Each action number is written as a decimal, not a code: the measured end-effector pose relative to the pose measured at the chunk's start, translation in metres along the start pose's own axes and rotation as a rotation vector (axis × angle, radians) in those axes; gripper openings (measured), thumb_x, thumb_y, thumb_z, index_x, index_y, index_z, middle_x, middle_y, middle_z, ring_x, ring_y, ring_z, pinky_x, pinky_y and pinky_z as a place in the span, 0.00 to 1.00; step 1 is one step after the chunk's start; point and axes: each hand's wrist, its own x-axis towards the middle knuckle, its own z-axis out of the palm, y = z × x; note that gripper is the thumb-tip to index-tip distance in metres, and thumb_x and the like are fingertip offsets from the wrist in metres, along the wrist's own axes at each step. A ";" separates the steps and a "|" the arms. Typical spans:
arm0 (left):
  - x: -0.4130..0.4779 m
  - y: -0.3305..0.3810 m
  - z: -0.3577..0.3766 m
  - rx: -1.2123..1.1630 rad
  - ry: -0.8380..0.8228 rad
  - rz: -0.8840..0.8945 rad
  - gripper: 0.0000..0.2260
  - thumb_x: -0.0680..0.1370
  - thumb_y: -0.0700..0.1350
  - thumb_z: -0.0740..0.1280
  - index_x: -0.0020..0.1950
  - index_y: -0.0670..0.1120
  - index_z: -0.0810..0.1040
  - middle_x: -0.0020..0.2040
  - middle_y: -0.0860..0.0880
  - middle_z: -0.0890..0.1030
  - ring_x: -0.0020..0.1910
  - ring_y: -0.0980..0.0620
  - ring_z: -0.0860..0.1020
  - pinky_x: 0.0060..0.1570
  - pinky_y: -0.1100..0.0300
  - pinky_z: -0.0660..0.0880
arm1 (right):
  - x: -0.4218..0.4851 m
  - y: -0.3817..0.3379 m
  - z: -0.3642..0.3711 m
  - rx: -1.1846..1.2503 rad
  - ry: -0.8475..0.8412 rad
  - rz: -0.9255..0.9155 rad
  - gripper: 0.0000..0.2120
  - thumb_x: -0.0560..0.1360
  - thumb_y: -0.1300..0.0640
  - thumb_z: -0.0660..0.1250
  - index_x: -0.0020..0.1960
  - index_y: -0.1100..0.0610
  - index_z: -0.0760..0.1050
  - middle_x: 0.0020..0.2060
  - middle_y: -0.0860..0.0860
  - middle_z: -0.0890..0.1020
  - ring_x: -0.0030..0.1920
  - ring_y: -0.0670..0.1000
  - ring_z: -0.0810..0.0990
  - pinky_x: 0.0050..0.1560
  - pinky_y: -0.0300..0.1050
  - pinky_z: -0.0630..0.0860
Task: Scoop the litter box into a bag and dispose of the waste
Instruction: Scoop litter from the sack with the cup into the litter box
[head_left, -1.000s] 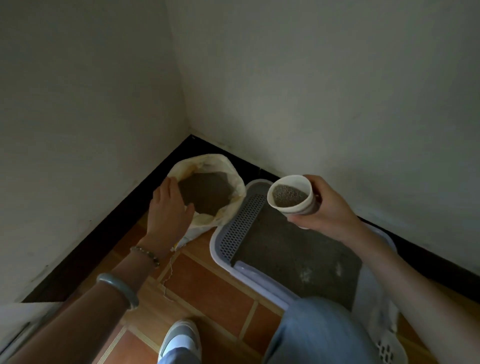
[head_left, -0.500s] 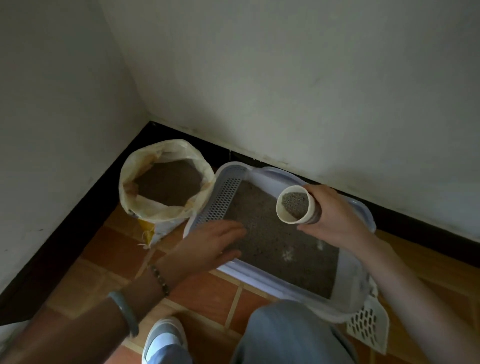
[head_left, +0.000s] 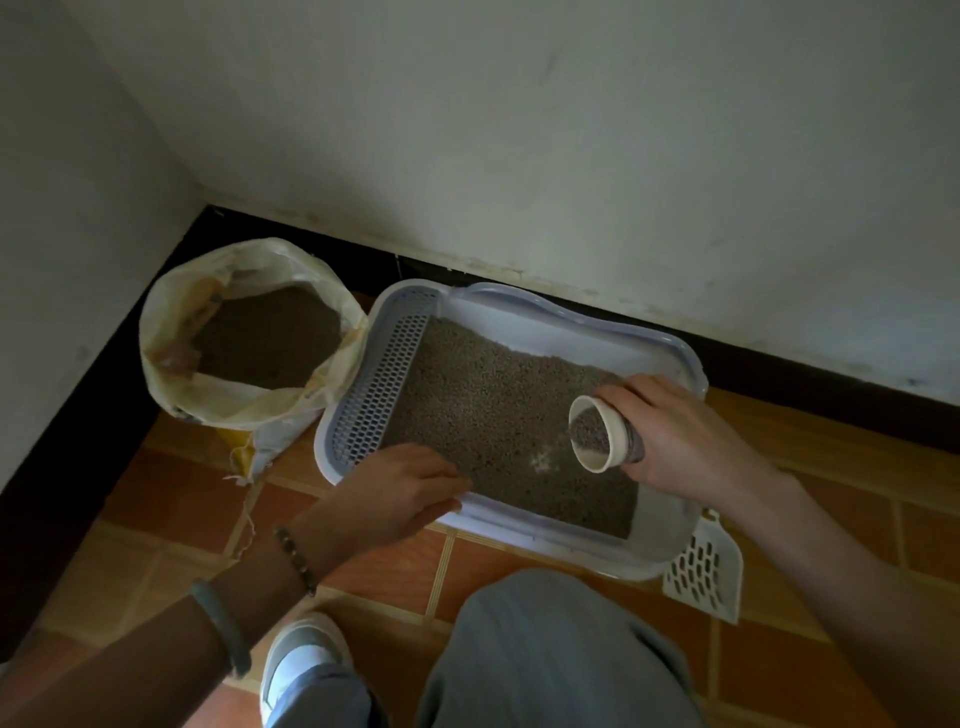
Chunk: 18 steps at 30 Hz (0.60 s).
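Head view, steeply down, close over litter box (head_left: 519, 301)

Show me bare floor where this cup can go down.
Bare terracotta tiles lie in front of the open yellowish sack, left of the left hand. Another patch sits right of the white plastic litter box, beyond the right hand holding the cream cup. Crowded: the box's near side, with knee, shoe and white slotted scoop.

Dim corner: pale walls (head_left: 519, 130), terracotta tiled floor (head_left: 171, 509)

Left hand (head_left: 400, 493) flat; right hand (head_left: 675, 431) grips cup (head_left: 609, 442).
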 end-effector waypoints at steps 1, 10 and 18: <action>-0.001 0.001 0.000 0.003 0.008 -0.006 0.13 0.77 0.50 0.62 0.52 0.45 0.83 0.46 0.48 0.83 0.44 0.51 0.81 0.42 0.60 0.78 | 0.000 0.001 0.002 -0.010 0.006 -0.007 0.36 0.58 0.55 0.80 0.64 0.57 0.72 0.56 0.55 0.77 0.54 0.57 0.75 0.52 0.49 0.72; -0.003 0.007 0.001 -0.086 0.081 -0.084 0.12 0.74 0.51 0.65 0.48 0.48 0.84 0.45 0.51 0.82 0.45 0.57 0.76 0.40 0.66 0.74 | -0.004 0.004 0.008 -0.083 0.011 -0.020 0.37 0.53 0.57 0.82 0.60 0.58 0.74 0.50 0.55 0.79 0.49 0.56 0.78 0.44 0.48 0.75; 0.001 0.005 -0.001 -0.091 0.080 -0.087 0.12 0.73 0.51 0.65 0.47 0.47 0.84 0.43 0.50 0.82 0.43 0.54 0.79 0.37 0.64 0.76 | -0.010 0.010 0.005 -0.113 0.016 -0.010 0.36 0.54 0.60 0.80 0.60 0.59 0.74 0.50 0.56 0.78 0.49 0.58 0.77 0.45 0.52 0.76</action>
